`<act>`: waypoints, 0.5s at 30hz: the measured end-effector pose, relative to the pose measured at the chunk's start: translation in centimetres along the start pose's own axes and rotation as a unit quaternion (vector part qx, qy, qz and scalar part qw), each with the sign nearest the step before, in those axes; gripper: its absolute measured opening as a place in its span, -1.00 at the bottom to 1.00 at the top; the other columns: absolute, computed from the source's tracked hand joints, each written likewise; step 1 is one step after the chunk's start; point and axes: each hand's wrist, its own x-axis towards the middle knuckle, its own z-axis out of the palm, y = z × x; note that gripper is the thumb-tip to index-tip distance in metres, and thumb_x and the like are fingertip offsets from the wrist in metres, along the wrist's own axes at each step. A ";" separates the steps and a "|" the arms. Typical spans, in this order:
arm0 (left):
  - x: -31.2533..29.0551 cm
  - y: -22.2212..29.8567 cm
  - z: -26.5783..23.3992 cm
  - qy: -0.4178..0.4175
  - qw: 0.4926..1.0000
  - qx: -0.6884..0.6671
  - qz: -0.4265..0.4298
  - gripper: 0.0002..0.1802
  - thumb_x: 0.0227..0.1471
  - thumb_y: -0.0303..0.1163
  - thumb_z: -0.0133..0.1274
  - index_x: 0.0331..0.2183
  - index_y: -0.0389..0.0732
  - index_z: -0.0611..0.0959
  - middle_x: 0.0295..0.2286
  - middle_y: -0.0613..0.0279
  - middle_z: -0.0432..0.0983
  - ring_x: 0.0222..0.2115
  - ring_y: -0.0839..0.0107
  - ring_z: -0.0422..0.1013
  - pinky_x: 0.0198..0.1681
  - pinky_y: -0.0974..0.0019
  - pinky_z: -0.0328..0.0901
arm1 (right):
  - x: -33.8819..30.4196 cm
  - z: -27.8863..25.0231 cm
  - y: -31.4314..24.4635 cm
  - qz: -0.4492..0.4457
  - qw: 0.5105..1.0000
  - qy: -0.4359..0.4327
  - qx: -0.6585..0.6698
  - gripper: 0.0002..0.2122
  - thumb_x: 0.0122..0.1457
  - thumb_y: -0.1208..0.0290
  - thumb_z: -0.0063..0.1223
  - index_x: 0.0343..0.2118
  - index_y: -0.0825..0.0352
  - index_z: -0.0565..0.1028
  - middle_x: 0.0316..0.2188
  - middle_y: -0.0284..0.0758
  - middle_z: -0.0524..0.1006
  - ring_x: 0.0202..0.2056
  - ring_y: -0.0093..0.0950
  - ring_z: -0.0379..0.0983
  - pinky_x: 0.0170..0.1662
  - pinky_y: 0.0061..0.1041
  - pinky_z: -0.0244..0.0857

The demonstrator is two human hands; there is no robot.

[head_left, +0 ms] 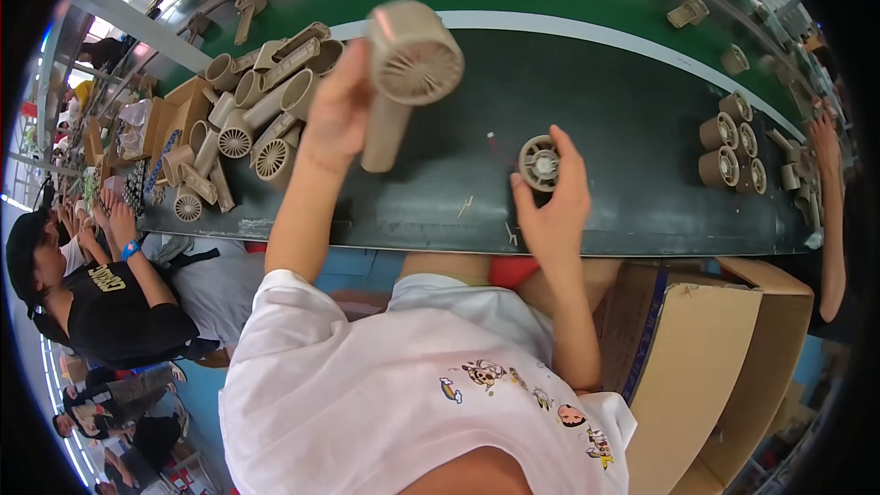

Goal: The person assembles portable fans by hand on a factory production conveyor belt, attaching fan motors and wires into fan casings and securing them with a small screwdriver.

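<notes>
My left hand (339, 110) is closed round a beige handheld fan housing (412, 60), raised above the bench. Its round head has a slotted grille, and a straight handle hangs down from it. My right hand (561, 206) grips a small beige round fan part (539, 163) at the bench surface, thumb and fingers on its sides. Spokes and a pale hub show in this part's open face. Beside it lies a thin wire with a white plug (491, 136). Thin pale scraps (466, 207) rest near the front edge.
Many fan housings (266, 110) are heaped at the left. Several round fan parts (720, 131) stand grouped at the right. A green belt with a white border (568, 26) runs along the far side. An open cardboard box (697, 339) stands at my right. Co-workers sit on both sides.
</notes>
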 end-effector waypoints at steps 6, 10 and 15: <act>0.4 5.6 0.5 -0.130 0.978 -0.109 0.120 -0.23 -0.07 -0.17 0.18 0.12 -0.23 0.27 -0.03 -0.11 0.14 -0.33 0.37 0.08 -0.26 0.44 0.18 | -7.3 7.9 -6.7 -0.048 0.960 -0.160 0.226 -0.35 -0.11 0.52 0.28 0.11 0.34 0.27 0.03 -0.11 0.37 0.05 -0.15 0.34 0.10 -0.30 0.23; -0.1 7.1 -2.4 -0.152 0.974 -0.110 0.126 -0.18 -0.12 -0.22 0.21 0.11 -0.32 0.25 -0.04 -0.07 0.13 -0.30 0.36 0.08 -0.23 0.44 0.17 | -9.2 8.4 -8.5 -0.065 0.893 -0.255 0.365 -0.34 -0.11 0.48 0.32 0.11 0.37 0.28 0.03 -0.11 0.38 0.05 -0.16 0.33 0.11 -0.31 0.23; -0.8 3.4 -4.2 0.152 0.960 0.182 0.146 -0.21 0.03 -0.05 0.13 0.13 -0.35 0.28 -0.01 0.04 0.38 0.02 0.24 0.32 0.07 0.22 0.23 | -5.1 2.6 -5.8 -0.030 0.954 -0.091 0.283 -0.33 -0.16 0.50 0.35 0.09 0.43 0.30 -0.02 -0.13 0.41 -0.01 -0.34 0.40 0.07 -0.42 0.27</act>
